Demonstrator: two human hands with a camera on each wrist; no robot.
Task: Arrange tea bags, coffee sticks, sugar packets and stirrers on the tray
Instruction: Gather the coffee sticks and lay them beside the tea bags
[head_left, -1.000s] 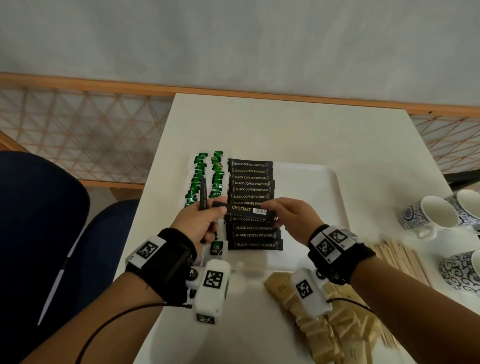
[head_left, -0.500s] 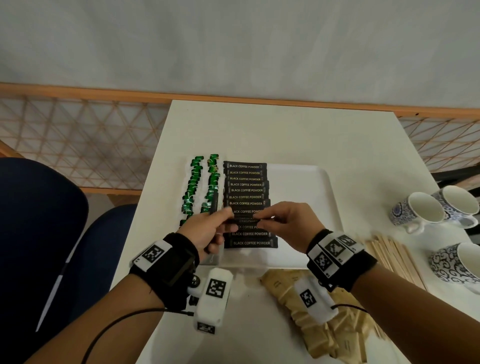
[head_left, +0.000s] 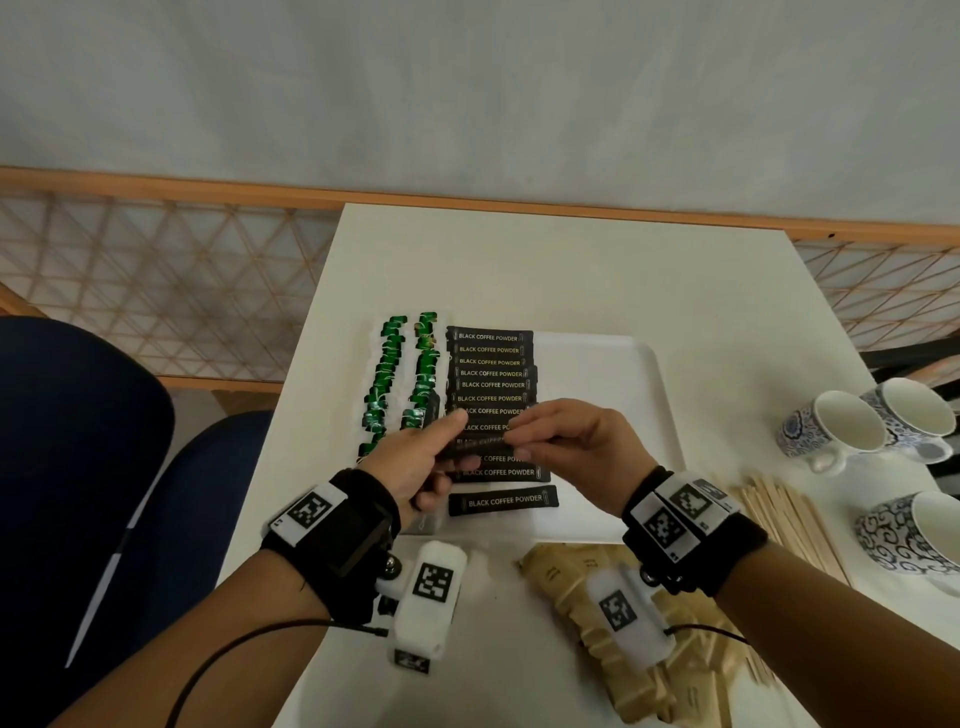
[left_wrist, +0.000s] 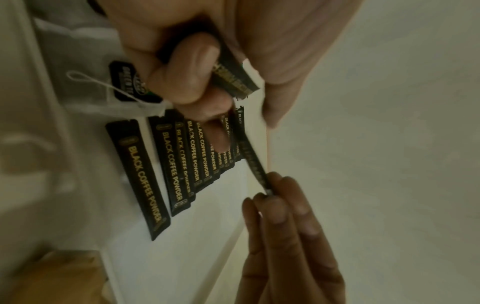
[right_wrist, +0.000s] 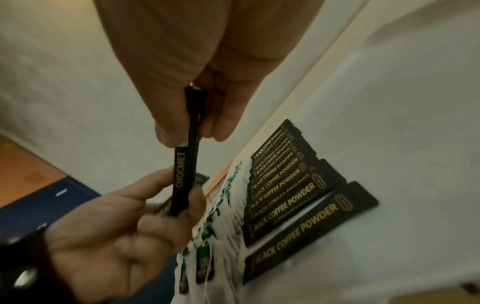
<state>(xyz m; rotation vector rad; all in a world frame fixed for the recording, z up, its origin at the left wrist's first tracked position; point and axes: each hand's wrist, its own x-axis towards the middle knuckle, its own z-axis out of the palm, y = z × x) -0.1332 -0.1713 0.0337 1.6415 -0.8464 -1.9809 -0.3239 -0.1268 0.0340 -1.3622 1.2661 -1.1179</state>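
Observation:
A white tray (head_left: 597, 364) carries a column of black coffee sticks (head_left: 491, 374), with green-tagged tea bags (head_left: 395, 374) in two columns at its left. Above the column's near end both hands hold one black coffee stick (head_left: 483, 442) level and edge-on. My left hand (head_left: 415, 462) pinches its left end and also grips a small bundle of sticks (left_wrist: 233, 76) in its curled fingers. My right hand (head_left: 571, 447) pinches the stick's right end (right_wrist: 185, 174) between thumb and fingertips. One stick (head_left: 503, 501) lies a little apart at the front of the column.
Brown sugar packets (head_left: 561, 577) are heaped on the table in front of the tray, under my right wrist. Wooden stirrers (head_left: 784, 519) lie to the right. Three patterned cups (head_left: 841, 426) stand at the right edge. Blue chairs (head_left: 78, 441) stand left of the table.
The stick held between both hands has turned from label-up to edge-on and sits slightly nearer. Both hands keep hold of its ends.

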